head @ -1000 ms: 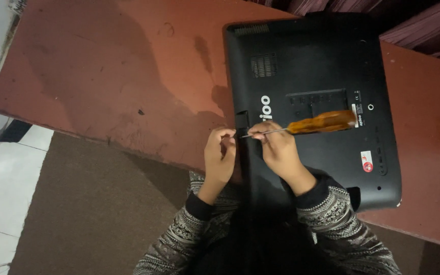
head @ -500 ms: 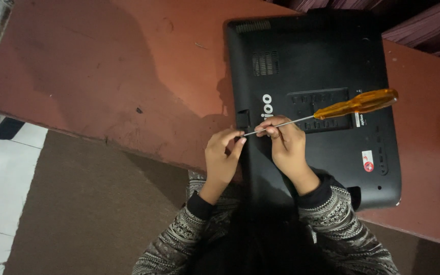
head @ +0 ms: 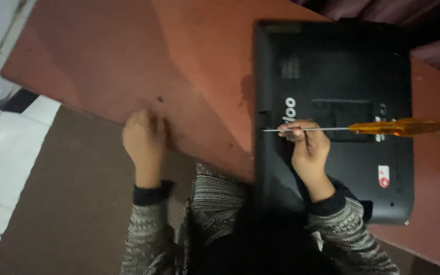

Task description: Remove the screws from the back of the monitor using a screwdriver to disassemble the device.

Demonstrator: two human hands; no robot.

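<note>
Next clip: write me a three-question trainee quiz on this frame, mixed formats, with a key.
1. True or false: the left hand grips the screwdriver.
2. Which way does the screwdriver's metal tip point? A) toward the left edge of the black monitor back B) toward the orange handle's side C) straight up at the camera
3. Fill in: the right hand pinches the screwdriver by its metal ____.

Key
1. False: it rests at the edge of the reddish table, away from the tool.
2. A
3. shaft

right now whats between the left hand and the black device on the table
In the head view, only bare reddish-brown table lies between the left hand and the black device.
</note>
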